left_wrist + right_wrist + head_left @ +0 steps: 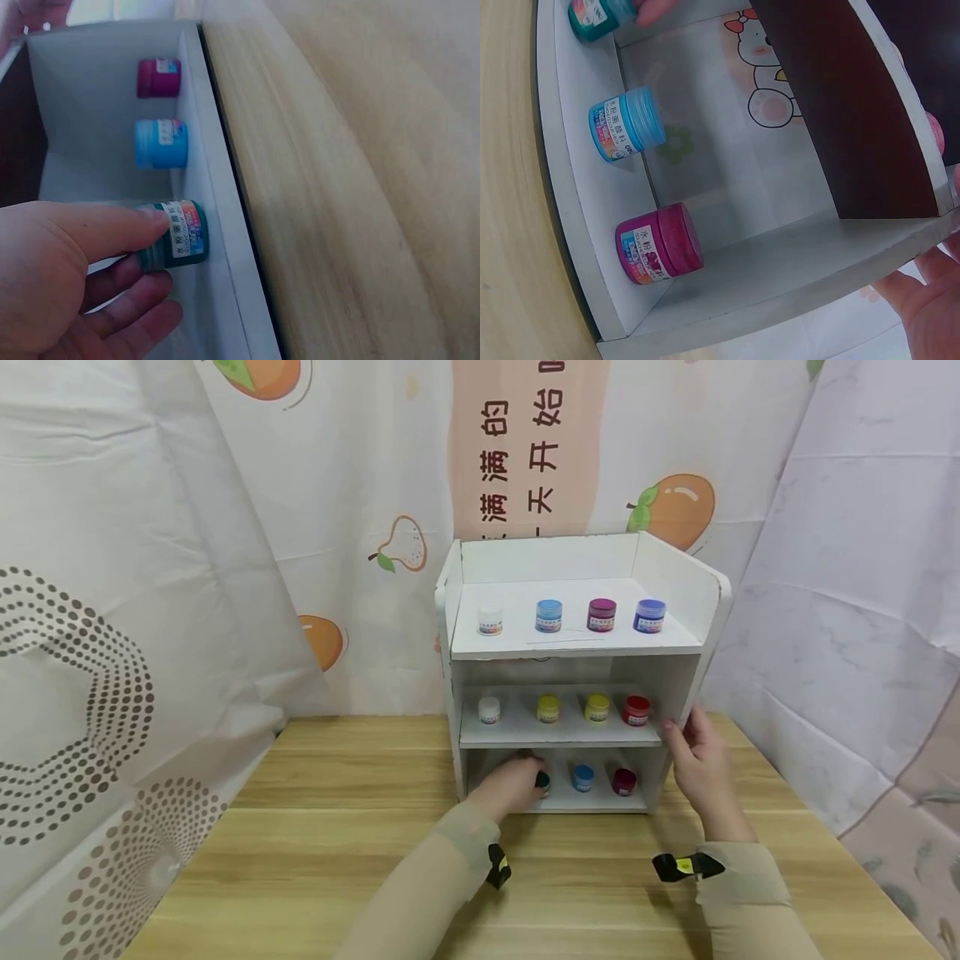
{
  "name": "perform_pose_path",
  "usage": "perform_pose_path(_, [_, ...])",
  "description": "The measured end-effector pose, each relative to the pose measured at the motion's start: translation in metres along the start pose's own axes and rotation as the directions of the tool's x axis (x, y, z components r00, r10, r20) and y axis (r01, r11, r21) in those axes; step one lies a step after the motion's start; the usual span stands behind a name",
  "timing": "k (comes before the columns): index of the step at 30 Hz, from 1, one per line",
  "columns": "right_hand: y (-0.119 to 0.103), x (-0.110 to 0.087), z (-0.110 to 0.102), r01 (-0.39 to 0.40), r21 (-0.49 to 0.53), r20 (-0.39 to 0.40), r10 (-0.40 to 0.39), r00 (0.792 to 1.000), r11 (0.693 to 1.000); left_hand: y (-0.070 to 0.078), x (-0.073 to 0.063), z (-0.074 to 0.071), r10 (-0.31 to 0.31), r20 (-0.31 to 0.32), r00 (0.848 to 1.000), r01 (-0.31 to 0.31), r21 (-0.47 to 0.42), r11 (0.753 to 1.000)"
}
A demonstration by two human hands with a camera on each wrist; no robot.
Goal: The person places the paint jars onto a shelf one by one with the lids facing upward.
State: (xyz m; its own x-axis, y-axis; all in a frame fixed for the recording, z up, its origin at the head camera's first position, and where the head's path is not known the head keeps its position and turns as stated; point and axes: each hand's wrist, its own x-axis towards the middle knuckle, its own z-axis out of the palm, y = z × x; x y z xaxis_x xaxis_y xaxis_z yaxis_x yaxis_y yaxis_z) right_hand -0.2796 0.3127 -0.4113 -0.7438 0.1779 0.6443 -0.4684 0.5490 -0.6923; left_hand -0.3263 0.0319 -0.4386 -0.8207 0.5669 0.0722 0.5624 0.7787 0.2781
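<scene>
On the bottom board of a small white shelf unit [581,652], my left hand [513,785] pinches a dark green paint jar [180,234] by its lid end, thumb on one side and fingers on the other. The jar stands at or just above the board; I cannot tell which. To its right are a light blue jar [582,778] and a magenta jar [658,244]. My right hand [703,764] holds the unit's right side panel [802,289], the thumb at its front edge and the fingers against its outer face.
The middle board [495,735] carries a white jar [489,710], two yellow jars and a red jar [636,711]. White, light blue, purple-red and violet jars stand on the top board [517,643]. A wooden table [337,827] lies below, with a printed curtain [360,460] behind.
</scene>
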Motion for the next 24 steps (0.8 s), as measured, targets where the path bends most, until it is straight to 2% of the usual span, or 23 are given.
perform_pose_path(5, [0.001,0.0,0.0,0.0,0.0,0.001,0.0,1.0,1.0,-0.003,0.006,0.0,-0.066,0.038,0.997,0.068,-0.053,0.996])
perform_pose_path(13, [0.001,0.0,0.001,-0.009,0.009,0.003,0.009,1.0,1.0,-0.007,0.013,-0.002,-0.097,0.068,0.993,0.105,-0.127,0.986])
perform_pose_path(21, [-0.032,-0.004,-0.002,0.011,0.041,0.002,-0.011,1.0,0.999,-0.006,0.015,-0.004,-0.124,0.095,0.988,0.14,-0.186,0.973])
perform_pose_path(24, [-0.036,-0.005,-0.003,0.009,0.041,0.005,-0.009,1.0,0.999,-0.005,0.015,-0.003,-0.119,0.094,0.988,0.135,-0.186,0.973])
